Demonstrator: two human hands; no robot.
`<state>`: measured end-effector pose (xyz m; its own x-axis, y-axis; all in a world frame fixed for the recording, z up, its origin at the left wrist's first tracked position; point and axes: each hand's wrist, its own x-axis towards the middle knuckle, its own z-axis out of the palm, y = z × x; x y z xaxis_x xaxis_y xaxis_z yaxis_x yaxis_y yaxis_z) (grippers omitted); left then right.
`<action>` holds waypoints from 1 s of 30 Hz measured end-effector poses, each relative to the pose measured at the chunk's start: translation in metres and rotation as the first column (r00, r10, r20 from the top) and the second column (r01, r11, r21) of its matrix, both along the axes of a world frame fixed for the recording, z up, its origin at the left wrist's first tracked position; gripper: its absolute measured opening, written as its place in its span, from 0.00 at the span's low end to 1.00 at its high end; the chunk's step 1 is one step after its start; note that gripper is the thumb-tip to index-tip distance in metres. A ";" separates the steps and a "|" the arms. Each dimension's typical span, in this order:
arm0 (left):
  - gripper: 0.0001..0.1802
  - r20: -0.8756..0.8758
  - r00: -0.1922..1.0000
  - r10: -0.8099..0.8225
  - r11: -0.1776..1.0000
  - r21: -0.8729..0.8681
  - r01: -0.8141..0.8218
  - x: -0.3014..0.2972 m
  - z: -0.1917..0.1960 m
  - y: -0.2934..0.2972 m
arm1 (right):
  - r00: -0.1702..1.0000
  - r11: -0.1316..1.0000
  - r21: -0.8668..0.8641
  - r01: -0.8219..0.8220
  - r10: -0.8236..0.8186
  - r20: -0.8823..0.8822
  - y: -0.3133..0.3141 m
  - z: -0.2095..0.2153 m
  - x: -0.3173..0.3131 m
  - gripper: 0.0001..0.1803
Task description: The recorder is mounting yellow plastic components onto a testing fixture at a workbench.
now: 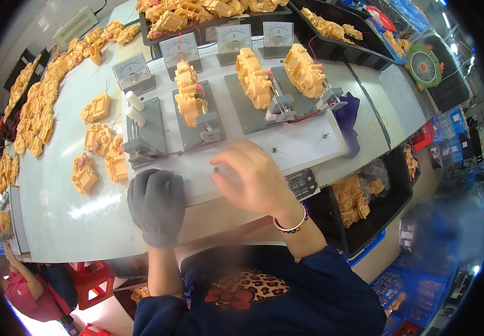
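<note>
My left hand [156, 208], in a grey glove, is at the front edge of the white board [306, 154]. Its fingers are curled in and their tips are hidden, so what they hold, if anything, does not show. Bare, with bracelets at the wrist, my right hand [253, 179] hovers over the board's front. Thumb and forefinger are apart beside a small metal switch [216, 169]. Behind my left hand, a grey test fixture [146, 134] with two white posts bears no part. Yellow plastic gear housings [188, 95] [254, 78] [304, 70] sit upright on the other fixtures.
Several analog meters [234, 42] stand behind the fixtures. Loose yellow housings [84, 173] lie left of the board, with a long heap [40, 112] beyond. Black bins [359, 47] [385, 215] hold more at the back and right. A purple cloth [347, 120] and green fan [424, 66] are right.
</note>
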<state>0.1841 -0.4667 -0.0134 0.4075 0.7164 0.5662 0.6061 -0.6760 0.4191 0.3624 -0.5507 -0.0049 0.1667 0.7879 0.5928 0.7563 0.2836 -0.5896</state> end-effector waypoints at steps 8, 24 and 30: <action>0.03 -0.002 1.000 -0.001 1.000 0.020 0.001 0.000 0.000 -0.001 | 0.992 0.991 -0.104 -0.079 0.069 -0.103 -0.001 0.001 0.007 0.08; 0.04 -0.011 1.000 -0.017 0.997 -0.072 0.017 -0.001 0.004 -0.001 | 0.991 0.983 -0.184 0.020 -0.044 -0.123 0.004 0.004 0.004 0.11; 0.04 0.004 1.000 -0.023 0.996 -0.082 0.023 -0.003 0.003 -0.001 | 0.976 0.982 -0.185 -0.040 -0.001 -0.217 -0.001 0.005 0.008 0.11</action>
